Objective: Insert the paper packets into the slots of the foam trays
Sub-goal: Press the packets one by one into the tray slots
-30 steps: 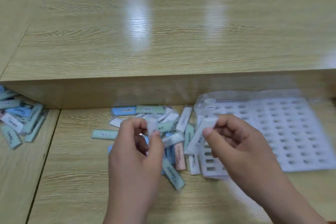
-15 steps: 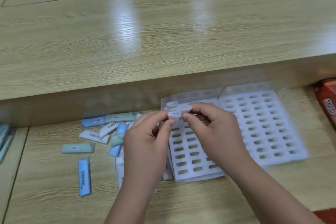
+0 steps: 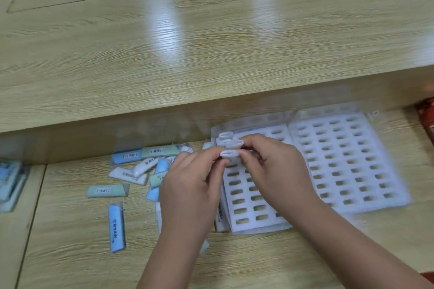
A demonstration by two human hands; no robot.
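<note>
At the middle of the frame, the left hand (image 3: pixel 190 185) and right hand (image 3: pixel 274 166) both pinch one white packet (image 3: pixel 228 154) over the top left corner of a tray (image 3: pixel 249 224). More packets (image 3: pixel 105 190) lie on the surface (image 3: pixel 70 253) at the left.

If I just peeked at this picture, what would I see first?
First you would see two hands in the middle. The left hand and right hand pinch a small white packet between their fingertips, over the far left corner of the white foam trays, which are full of little slots. Left of the hands, loose packets in blue, green and white lie scattered on the wooden desk.
</note>
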